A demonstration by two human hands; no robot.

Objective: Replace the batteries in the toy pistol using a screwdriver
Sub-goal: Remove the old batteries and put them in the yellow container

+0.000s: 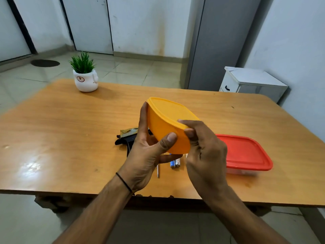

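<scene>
I hold a yellow lidded container (165, 124) tilted above the table, lid on. My left hand (146, 154) grips its body from the left and below. My right hand (205, 150) grips its near right end, fingers on the lid's rim. Behind my left hand lies the black and gold toy pistol (125, 136), mostly hidden. Two batteries (175, 163) lie side by side on the table below the container. A thin metal screwdriver shaft (158, 171) shows just left of them; its handle is hidden by my left hand.
A red-lidded clear box (246, 152) sits on the wooden table (61, 138) right of my hands. A white pot with a green plant (85, 80) stands at the far left. A white cabinet (253, 83) stands past the table's far right corner.
</scene>
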